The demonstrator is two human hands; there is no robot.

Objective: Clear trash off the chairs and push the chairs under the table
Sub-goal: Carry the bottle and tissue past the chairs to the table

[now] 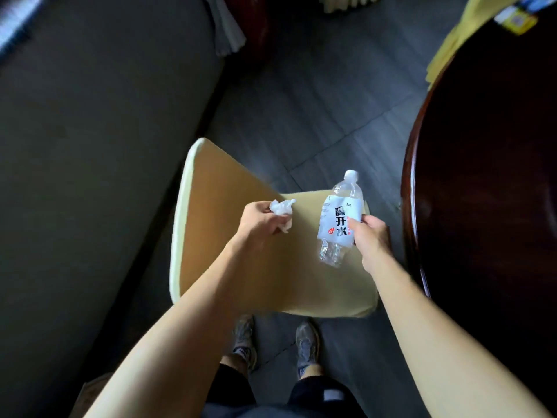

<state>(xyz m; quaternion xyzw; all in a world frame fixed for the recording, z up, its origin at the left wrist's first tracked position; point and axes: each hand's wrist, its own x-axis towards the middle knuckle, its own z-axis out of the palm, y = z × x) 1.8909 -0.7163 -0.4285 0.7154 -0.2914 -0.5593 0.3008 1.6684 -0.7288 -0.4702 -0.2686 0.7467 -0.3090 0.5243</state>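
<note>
Left hand [261, 219] pinches tissue [281, 208], right hand [371, 236] grips bottle [340, 220] above the chair [271, 267]; table [482, 176] edge close right.

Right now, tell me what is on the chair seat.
The visible seat cushion is bare. Over it, the left hand holds crumpled paper and the right hand a bottle; they and the forearms cover patches.

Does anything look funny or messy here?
The clear bottle in the right hand looks dented near its bottom, and the left hand pinches a crumpled white tissue. The yellow chair stands out from the dark table, not tucked under it. Nothing looks spilled.
</note>
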